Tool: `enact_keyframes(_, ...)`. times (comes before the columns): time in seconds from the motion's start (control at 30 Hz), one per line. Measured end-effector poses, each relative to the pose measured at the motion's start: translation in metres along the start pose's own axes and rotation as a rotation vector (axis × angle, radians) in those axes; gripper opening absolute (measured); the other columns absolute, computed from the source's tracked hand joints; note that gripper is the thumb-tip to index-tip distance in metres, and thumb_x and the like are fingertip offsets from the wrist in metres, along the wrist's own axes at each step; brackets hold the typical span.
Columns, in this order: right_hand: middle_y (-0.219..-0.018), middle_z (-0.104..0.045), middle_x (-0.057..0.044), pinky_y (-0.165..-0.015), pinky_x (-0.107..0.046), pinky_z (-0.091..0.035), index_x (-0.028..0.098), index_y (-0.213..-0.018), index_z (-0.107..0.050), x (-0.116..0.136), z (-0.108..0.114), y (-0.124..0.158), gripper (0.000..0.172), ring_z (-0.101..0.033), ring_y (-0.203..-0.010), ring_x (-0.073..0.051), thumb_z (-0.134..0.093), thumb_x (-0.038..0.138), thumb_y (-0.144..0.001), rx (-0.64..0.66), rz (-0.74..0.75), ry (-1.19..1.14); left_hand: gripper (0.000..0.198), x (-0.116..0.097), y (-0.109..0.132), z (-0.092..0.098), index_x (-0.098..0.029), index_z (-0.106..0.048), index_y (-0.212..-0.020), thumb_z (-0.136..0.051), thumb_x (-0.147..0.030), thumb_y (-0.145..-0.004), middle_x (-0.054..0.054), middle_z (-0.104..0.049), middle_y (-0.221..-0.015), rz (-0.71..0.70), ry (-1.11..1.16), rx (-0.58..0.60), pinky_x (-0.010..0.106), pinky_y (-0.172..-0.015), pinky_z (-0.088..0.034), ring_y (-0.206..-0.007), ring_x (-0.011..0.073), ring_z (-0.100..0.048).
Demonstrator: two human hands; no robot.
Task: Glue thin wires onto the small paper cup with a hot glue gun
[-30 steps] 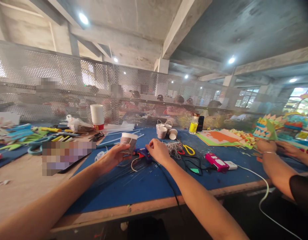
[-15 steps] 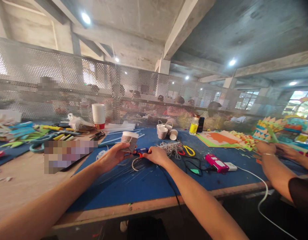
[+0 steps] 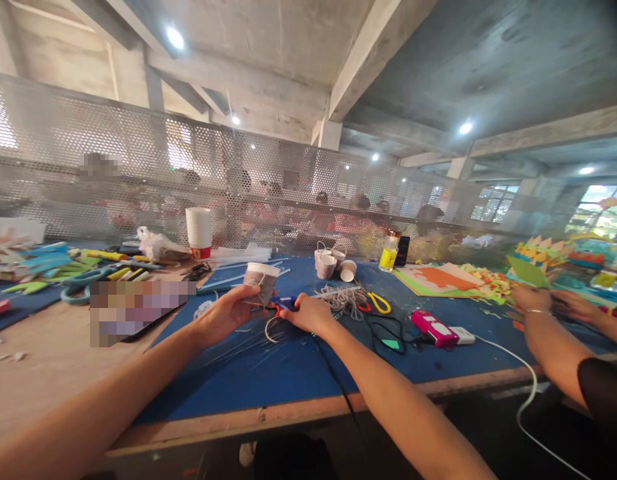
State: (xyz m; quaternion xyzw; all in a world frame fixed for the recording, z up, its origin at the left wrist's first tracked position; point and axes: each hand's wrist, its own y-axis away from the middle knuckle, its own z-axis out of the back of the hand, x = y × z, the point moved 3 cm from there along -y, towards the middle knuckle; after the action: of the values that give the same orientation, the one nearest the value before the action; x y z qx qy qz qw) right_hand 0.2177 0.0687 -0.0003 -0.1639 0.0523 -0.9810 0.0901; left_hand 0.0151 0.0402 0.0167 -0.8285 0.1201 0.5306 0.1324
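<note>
My left hand point(image 3: 227, 312) grips a paper cup point(image 3: 261, 283) with a greyish wrapped side and a white rim, tilted a little above the blue mat point(image 3: 213, 393). A piece of cord shows on the cup's side. Close against the cup's lower right, my right hand point(image 3: 311, 313) is closed around a blue glue gun point(image 3: 287, 303) with an orange-red trigger. The gun's tip is hidden by the cup and fingers. A pale cord point(image 3: 271, 331) curves below the gun. Thin glue strands lie on the mat under both hands.
Small handled cups point(image 3: 326, 263), tangled grey cord point(image 3: 345, 301), yellow-handled scissors point(image 3: 379, 303) and a pink box point(image 3: 435, 328) lie beyond my right hand. Stacked paper cups point(image 3: 199, 231) stand at back left. A phone point(image 3: 143, 310) is on the left. A co-worker's hands point(image 3: 533, 299) work at far right.
My right hand and the glue gun have shifted slightly, the gun staying close to the cup. The cup has barely moved. At far right, a green piece has risen by the co-worker's hands.
</note>
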Motion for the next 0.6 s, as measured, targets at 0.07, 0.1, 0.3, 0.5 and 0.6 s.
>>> enact_keyframes(0.07, -0.107, -0.077, -0.016, -0.081, -0.037, -0.050, 0.020, -0.112, -0.070, 0.001, -0.002, -0.001, 0.054, -0.072, -0.104, -0.033, -0.060, 0.065, -0.085, 0.015, -0.007, 0.016, 0.025, 0.000, 0.000, 0.000, -0.012, -0.074, -0.107, -0.067, -0.023, -0.086, 0.014, -0.079, -0.105, 0.000, 0.004, 0.003, 0.035, -0.080, -0.059, -0.086, 0.0247, -0.074)
enact_keyframes(0.1, -0.108, -0.077, -0.016, -0.081, -0.037, -0.051, 0.019, -0.112, -0.071, 0.001, -0.003, 0.000, 0.052, -0.072, -0.105, -0.033, -0.060, 0.063, -0.086, 0.017, -0.011, 0.009, 0.025, 0.000, 0.001, -0.001, -0.012, -0.074, -0.107, -0.067, -0.024, -0.085, 0.013, -0.079, -0.104, 0.001, 0.007, 0.007, 0.035, -0.080, -0.059, -0.086, 0.0249, -0.074)
enact_keyframes(0.3, -0.104, -0.078, -0.015, -0.081, -0.034, -0.049, 0.019, -0.106, -0.072, 0.003, 0.003, 0.005, 0.051, -0.072, -0.105, -0.032, -0.059, 0.065, -0.086, -0.047, -0.054, -0.065, 0.026, 0.000, 0.001, -0.002, -0.012, -0.075, -0.108, -0.068, -0.023, -0.085, 0.014, -0.079, -0.107, 0.010, 0.018, 0.041, 0.036, -0.083, -0.058, -0.088, 0.0262, -0.075)
enact_keyframes(0.5, -0.101, -0.077, -0.014, -0.079, -0.033, -0.048, 0.017, -0.112, -0.061, 0.006, 0.015, 0.007, 0.038, -0.073, -0.099, -0.030, -0.056, 0.050, -0.093, -0.211, -0.078, -0.141, 0.031, 0.003, -0.001, 0.004, -0.011, -0.073, -0.114, -0.065, -0.022, -0.086, 0.016, -0.078, -0.109, 0.023, 0.033, 0.069, 0.038, -0.084, -0.058, -0.089, 0.0273, -0.075)
enact_keyframes(0.6, -0.098, -0.076, -0.012, -0.078, -0.033, -0.048, 0.017, -0.119, -0.054, 0.006, 0.020, 0.007, 0.034, -0.074, -0.095, -0.028, -0.056, 0.041, -0.096, -0.323, -0.077, -0.179, 0.034, 0.002, -0.001, 0.004, -0.010, -0.072, -0.117, -0.065, -0.022, -0.086, 0.017, -0.078, -0.109, 0.020, 0.039, 0.068, 0.039, -0.085, -0.058, -0.089, 0.0271, -0.074)
